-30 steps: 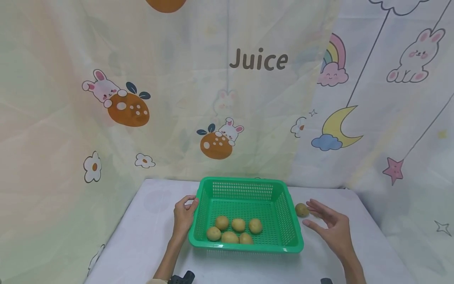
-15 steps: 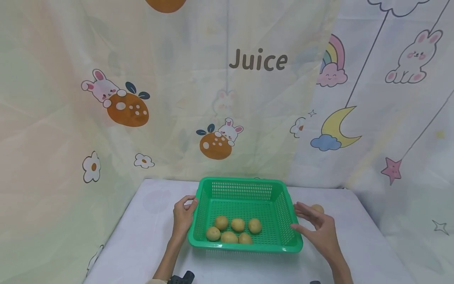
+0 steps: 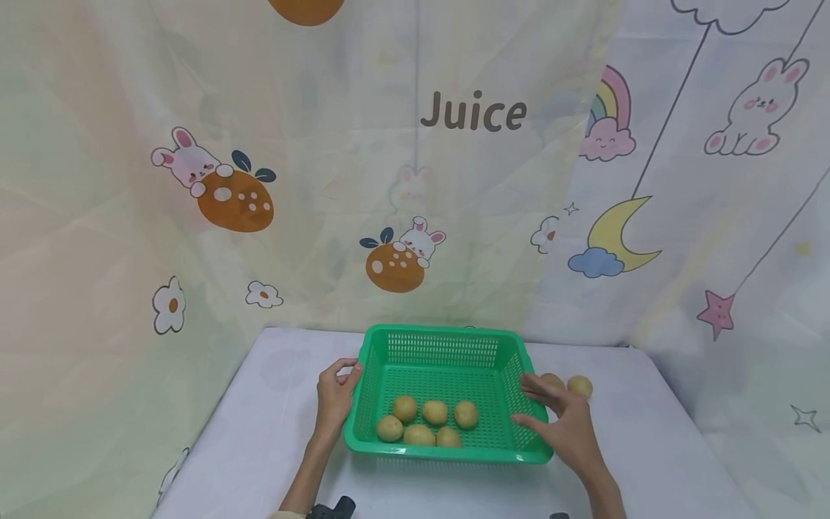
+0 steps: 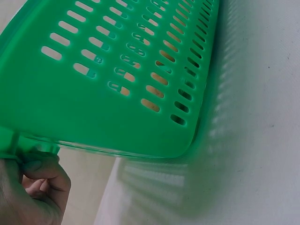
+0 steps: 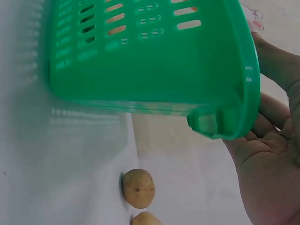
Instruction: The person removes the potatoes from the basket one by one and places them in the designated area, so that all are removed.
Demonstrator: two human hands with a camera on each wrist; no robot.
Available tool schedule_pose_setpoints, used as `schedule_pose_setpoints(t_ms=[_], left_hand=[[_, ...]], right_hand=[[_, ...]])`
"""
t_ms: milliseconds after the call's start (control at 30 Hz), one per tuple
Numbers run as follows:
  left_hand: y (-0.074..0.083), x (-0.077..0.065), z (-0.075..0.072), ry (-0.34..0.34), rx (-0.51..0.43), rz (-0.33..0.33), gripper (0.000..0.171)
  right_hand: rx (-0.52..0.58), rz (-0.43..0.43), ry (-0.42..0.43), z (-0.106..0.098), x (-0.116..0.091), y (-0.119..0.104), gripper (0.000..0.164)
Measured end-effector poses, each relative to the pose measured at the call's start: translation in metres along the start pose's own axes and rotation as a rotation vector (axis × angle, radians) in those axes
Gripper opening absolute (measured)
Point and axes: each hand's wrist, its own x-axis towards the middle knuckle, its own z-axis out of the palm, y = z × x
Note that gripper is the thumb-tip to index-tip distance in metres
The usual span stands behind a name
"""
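Left hand (image 3: pixel 333 396): pinches rim of green rectangular perforated plastic basket (image 3: pixel 493 455) | Right hand (image 3: pixel 569 425): empty, fingers extended over opposite rim | Hold level; round tan potatoes (image 3: pixel 435 413) may roll

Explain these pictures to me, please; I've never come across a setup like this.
There is no machine here: a person works with a bare left hand and right hand. The wide picture is taken from the head, looking forward and down; the two close ones from each wrist. On the white table stands a green basket with six potatoes visible inside; two more potatoes lie to its right. The left hand has its grip on the basket's rim. The right hand is by the opposite rim, holding nothing; whether it touches is unclear.
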Motion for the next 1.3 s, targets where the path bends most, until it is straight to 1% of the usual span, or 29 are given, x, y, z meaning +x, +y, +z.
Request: schedule_pose_setpoints(t_ms=[267, 367, 500, 633, 767, 867, 1100, 1300], left_hand=[[-0.001, 0.001, 0.001, 0.002, 0.0, -0.001, 0.03], [-0.001, 0.001, 0.0, 0.002, -0.001, -0.004, 0.03], [-0.001, 0.001, 0.0, 0.001, -0.004, -0.002, 0.03], [0.0, 0.0, 0.0, 0.0, -0.003, 0.001, 0.029], [0.0, -0.001, 0.0, -0.003, -0.004, 0.003, 0.03], [0.0, -0.001, 0.0, -0.001, -0.002, 0.001, 0.03], [-0.001, -0.001, 0.0, 0.001, 0.008, -0.004, 0.029], [0.0, -0.001, 0.0, -0.004, 0.013, 0.004, 0.032]], right_hand=[[-0.107, 0.006, -0.02, 0.008, 0.004, -0.006, 0.08], [-0.118, 0.007, -0.031, 0.01, 0.004, -0.007, 0.082], [-0.145, 0.008, -0.039, 0.013, 0.005, -0.007, 0.083], [-0.207, 0.01, -0.038, 0.018, 0.005, -0.009, 0.082], [-0.243, 0.016, -0.047, 0.022, 0.007, -0.013, 0.082], [-0.245, 0.036, -0.065, 0.025, 0.009, -0.015, 0.083], [-0.194, 0.08, -0.1, 0.031, 0.012, -0.021, 0.083], [-0.174, 0.126, -0.128, 0.038, 0.015, -0.026, 0.083]])
